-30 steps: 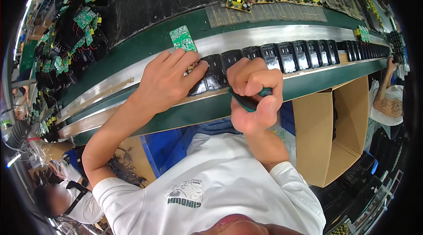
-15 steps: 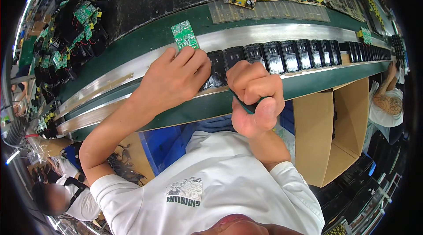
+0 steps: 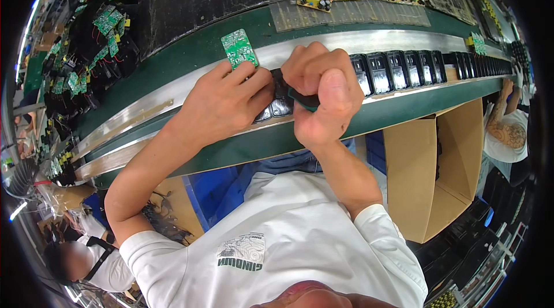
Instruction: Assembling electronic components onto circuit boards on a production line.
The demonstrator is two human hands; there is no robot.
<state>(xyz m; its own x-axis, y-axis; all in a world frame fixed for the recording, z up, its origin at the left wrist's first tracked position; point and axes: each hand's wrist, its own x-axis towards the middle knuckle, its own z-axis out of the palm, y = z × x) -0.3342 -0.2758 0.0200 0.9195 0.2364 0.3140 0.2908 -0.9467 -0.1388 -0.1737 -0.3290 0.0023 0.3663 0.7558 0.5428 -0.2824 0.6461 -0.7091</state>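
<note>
My left hand [image 3: 231,97] is over the left end of a row of glossy black plastic cases [image 3: 378,71], its fingers curled down and their tips hidden. Just beyond its knuckles a green circuit board [image 3: 238,48] shows, and whether the fingers touch it I cannot tell. Close by on the right, my right hand [image 3: 326,91] is closed around a dark tool with a green edge [image 3: 306,100], mostly covered by the fist. This fist hangs over the cases near my left fingertips, its thumb raised along the tool.
A metal rail [image 3: 156,86] runs along the green bench. Wired circuit boards [image 3: 109,19] pile up at the far left. Yellow boards [image 3: 314,0] lie at the back. An open cardboard box [image 3: 410,175] stands below right. Another person's tattooed arm [image 3: 501,126] is at the far right.
My right hand has moved left and a little farther away with the tool, over the cases beside my left hand. The left hand has hardly moved.
</note>
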